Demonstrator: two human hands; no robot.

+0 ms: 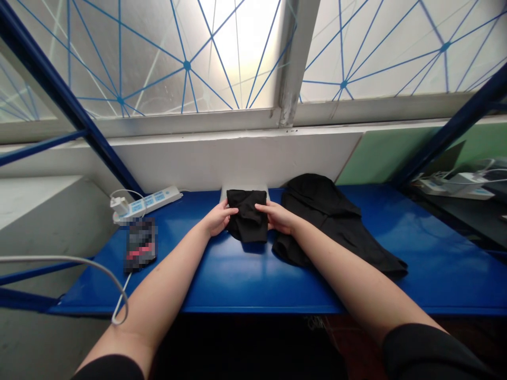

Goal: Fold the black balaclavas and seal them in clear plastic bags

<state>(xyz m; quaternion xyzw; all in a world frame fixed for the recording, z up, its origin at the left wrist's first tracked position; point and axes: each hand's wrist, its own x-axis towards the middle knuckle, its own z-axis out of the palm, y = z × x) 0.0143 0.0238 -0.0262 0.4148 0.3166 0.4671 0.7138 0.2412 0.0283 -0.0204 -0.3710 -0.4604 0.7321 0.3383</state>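
Note:
A small piece of black cloth (249,224), gathered into a compact folded shape, is held up between my two hands above the middle of the table. My left hand (217,217) pinches its left edge, thumb on the near face. On the opposite edge, my right hand (279,216) grips it the same way, its thumb lying across the fabric. The fingers behind the cloth are mostly hidden. To the right lies a larger black garment (328,221), spread on the table and partly covered by my right forearm.
The blue table (245,290) has a power strip (148,205) with a plugged-in charger at its back left. Nearby lies a blurred dark device (141,245) with a white cable. A pale object (243,187) shows behind the cloth. Blue frame posts slant up at both sides.

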